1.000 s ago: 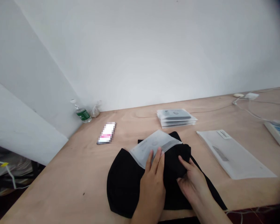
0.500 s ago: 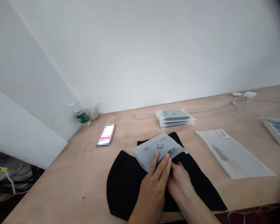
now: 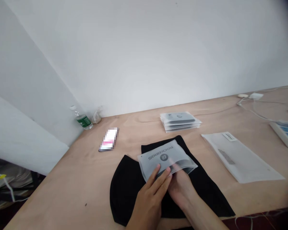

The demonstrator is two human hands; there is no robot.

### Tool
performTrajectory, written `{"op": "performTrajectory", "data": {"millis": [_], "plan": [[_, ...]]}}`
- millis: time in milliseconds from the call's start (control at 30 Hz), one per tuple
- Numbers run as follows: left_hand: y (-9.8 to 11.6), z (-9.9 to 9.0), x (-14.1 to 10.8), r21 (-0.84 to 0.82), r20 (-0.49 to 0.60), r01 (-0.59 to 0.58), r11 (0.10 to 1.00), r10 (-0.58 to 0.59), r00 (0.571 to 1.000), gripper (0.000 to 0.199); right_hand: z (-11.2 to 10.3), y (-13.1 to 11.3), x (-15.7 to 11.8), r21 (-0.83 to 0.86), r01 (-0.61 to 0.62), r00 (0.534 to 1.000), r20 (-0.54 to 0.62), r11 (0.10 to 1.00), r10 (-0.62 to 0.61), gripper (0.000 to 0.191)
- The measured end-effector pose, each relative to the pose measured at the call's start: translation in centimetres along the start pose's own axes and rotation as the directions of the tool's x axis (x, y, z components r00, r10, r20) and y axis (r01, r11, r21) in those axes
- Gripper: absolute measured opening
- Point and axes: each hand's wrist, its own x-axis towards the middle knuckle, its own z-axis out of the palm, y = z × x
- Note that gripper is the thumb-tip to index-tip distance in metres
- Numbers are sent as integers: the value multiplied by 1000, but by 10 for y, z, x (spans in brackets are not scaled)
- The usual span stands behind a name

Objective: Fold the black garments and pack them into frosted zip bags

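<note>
A frosted plastic bag [image 3: 158, 153] printed ROCKBROS with a round logo lies tilted above a flat black cloth garment [image 3: 127, 188]. My left hand [image 3: 151, 195] rests its fingers on the bag's near edge, gripping it there; its thumb is hidden. At the open mouth of the bag, my right hand [image 3: 182, 188] has its fingers partly inside, and they show faintly through the plastic. Something dark shows within the bag, but I cannot make out what it is.
Behind the garment is a stack of similar filled bags [image 3: 181, 121]. A larger frosted bag [image 3: 242, 159] with a label lies right. A phone [image 3: 109, 139] and a green-labelled bottle [image 3: 84, 121] are at left. A power strip [image 3: 285, 134] and cables sit at far right.
The bag has turned slightly and come a little nearer, showing more of its print. Its mouth gapes wider, and my right fingers are now seen through the plastic. My left hand has shifted slightly left.
</note>
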Motion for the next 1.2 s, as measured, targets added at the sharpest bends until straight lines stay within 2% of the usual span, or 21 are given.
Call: {"op": "performTrajectory", "data": {"millis": [67, 133, 167, 267, 333, 367, 433, 500, 600, 633, 667, 700, 733, 800, 833, 900, 967, 1100, 1200], "plan": [[0, -2, -4, 47, -46, 12, 999, -10, 999, 49, -5, -7, -4, 97, -181, 984, 29, 979, 179, 32], [2, -4, -5, 72, -115, 56, 996, -47, 992, 40, -10, -13, -7, 211, -350, 937, 78, 913, 341, 38], [4, -4, -4, 73, -157, 98, 992, -86, 984, 34, -12, -16, -9, 240, -397, 918, 98, 886, 385, 40], [11, -3, 1, 25, -285, 263, 964, -245, 926, 14, -21, -20, -14, 200, -439, 898, 130, 876, 421, 43], [12, -2, 7, -19, -343, 353, 935, -338, 876, 4, -28, -24, -22, 107, -453, 889, 138, 885, 438, 41], [12, -1, 10, -31, -352, 379, 925, -365, 862, 5, -33, -27, -27, 36, -455, 885, 132, 890, 448, 39], [10, -1, 14, -27, -314, 392, 919, -381, 870, 9, -41, -36, -38, -168, -409, 901, 83, 897, 427, 33], [6, 1, 17, -5, -244, 375, 927, -365, 899, 9, -44, -49, -46, -399, -291, 934, 79, 870, 349, 31], [3, 5, 17, 27, -199, 338, 941, -326, 924, 18, -34, -63, -41, -618, 32, 970, 209, 785, 125, 33], [2, 7, 16, 40, -204, 326, 944, -312, 928, 19, -28, -64, -34, -672, 175, 964, 266, 720, 13, 33], [1, 10, 15, 56, -212, 313, 948, -295, 932, 20, -21, -62, -25, -730, 320, 940, 323, 604, -108, 32], [1, 12, 14, 73, -219, 299, 952, -277, 936, 21, -14, -58, -15, -784, 439, 899, 386, 439, -210, 33], [0, 15, 12, 91, -224, 284, 954, -259, 940, 21, -9, -52, -5, -824, 505, 858, 446, 258, -256, 36], [0, 19, 9, 118, -226, 261, 958, -230, 947, 21, -3, -35, 13, -857, 514, 835, 508, -31, -212, 44], [-1, 21, 7, 123, -220, 252, 960, -221, 950, 21, -3, -27, 20, -860, 495, 843, 510, -124, -170, 49], [-2, 21, 2, 115, -199, 244, 963, -219, 955, 21, -7, -13, 28, -852, 468, 858, 501, -233, -109, 56], [-4, 18, -5, 88, -173, 247, 965, -229, 958, 20, -13, -6, 30, -835, 467, 855, 510, -292, -92, 64], [-13, -2, -21, -19, -103, 273, 962, -274, 956, 15, -20, -3, 29, -796, 491, 833, 548, -354, -76, 85], [-25, -17, -32, -78, -70, 281, 957, -286, 956, 21, -21, -3, 30, -773, 494, 822, 565, -397, -77, 94]]}}
